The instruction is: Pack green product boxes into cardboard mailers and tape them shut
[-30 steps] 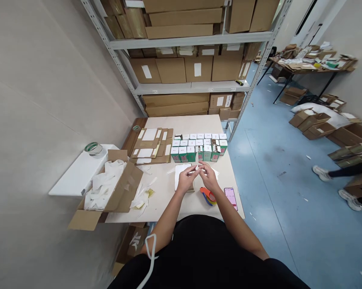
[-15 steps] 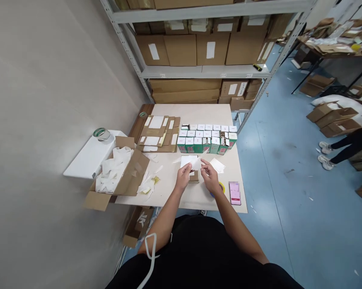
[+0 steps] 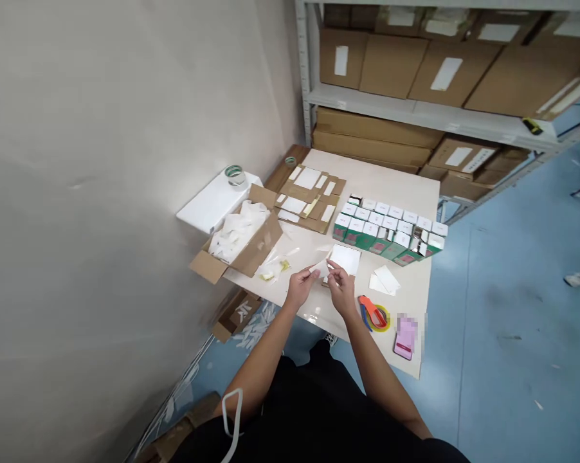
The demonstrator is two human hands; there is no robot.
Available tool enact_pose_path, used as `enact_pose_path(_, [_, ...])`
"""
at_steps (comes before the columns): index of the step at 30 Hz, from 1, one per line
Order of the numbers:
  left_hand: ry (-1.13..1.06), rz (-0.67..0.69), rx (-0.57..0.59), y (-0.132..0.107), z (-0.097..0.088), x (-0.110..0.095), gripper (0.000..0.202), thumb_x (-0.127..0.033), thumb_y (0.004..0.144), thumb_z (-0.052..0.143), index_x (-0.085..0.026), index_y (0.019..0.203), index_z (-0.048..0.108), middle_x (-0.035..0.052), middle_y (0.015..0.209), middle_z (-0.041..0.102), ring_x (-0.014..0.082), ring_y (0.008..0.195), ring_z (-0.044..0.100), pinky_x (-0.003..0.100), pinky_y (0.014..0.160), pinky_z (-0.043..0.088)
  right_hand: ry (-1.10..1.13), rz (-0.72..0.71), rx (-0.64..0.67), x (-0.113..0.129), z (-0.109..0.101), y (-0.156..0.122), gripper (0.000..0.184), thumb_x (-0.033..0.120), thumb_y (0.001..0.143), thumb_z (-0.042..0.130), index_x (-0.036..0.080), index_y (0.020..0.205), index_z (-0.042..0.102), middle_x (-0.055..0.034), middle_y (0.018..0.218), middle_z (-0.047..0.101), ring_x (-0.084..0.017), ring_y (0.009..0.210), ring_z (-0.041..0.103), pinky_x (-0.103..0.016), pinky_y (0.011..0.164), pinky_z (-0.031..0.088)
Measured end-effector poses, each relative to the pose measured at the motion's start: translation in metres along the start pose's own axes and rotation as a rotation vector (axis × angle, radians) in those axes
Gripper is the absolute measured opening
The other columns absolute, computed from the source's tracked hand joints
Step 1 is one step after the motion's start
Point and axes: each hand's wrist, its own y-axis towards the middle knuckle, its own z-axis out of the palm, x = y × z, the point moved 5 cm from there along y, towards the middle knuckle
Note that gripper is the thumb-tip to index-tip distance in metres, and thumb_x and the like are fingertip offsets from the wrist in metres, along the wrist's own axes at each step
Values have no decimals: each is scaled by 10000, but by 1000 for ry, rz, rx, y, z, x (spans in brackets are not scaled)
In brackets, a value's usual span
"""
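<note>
Over the near edge of the table [image 3: 415, 183], my left hand [image 3: 299, 287] and my right hand [image 3: 341, 287] both pinch a small white paper slip [image 3: 320, 268] held between them. Just behind the slip lies a stack of white sheets [image 3: 345, 258], and more white slips [image 3: 384, 281] lie to the right. Several green and white small boxes [image 3: 389, 233] stand in rows further back. An orange tape dispenser [image 3: 373, 313] and a pink phone [image 3: 406, 335] rest right of my right hand.
An open cardboard box of white scraps [image 3: 239, 238] hangs off the table's left edge beside a white shelf [image 3: 208, 206] with a tape roll [image 3: 233, 172]. Flattened brown cartons [image 3: 309, 199] lie at the back left. Metal shelving with cardboard boxes [image 3: 415, 71] stands behind. A person's shoe [image 3: 578, 280] is far right.
The camera has swung left and down, so the table now sits right of centre. My hands have drawn nearer to the table's front edge, still holding the white slip.
</note>
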Motion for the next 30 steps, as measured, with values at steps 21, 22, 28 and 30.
enact_pose_path(21, [-181,-42,-459,-90,-263,22,423,-574,729,841,-159,786,783,-2,693,691,187,758,639,278,726,534,26,63,27,-5,185,-76,329,534,842,722,228,782,618,-130,1306,740,-282,1142,681,-438,972,533])
enact_pose_path(22, [-196,-47,-582,-97,-293,25,439,-579,730,829,-149,806,786,-4,687,687,182,750,639,272,718,532,9,55,25,-6,193,-77,330,527,851,708,229,772,590,-134,1309,738,-282,1146,678,-430,966,528])
enact_pose_path(28, [-227,44,-1037,-166,-432,45,410,-503,783,794,-120,928,802,20,809,749,168,799,678,249,771,541,-77,63,171,-26,278,-91,352,520,820,696,238,717,511,-111,1233,761,-250,1107,686,-374,919,518])
enact_pose_path(30, [-223,62,-1057,-193,-454,51,418,-502,786,795,-117,948,805,39,855,767,182,819,692,264,795,549,-72,97,283,-40,322,-102,348,523,781,724,241,728,527,-96,1143,780,-235,1024,700,-356,869,533])
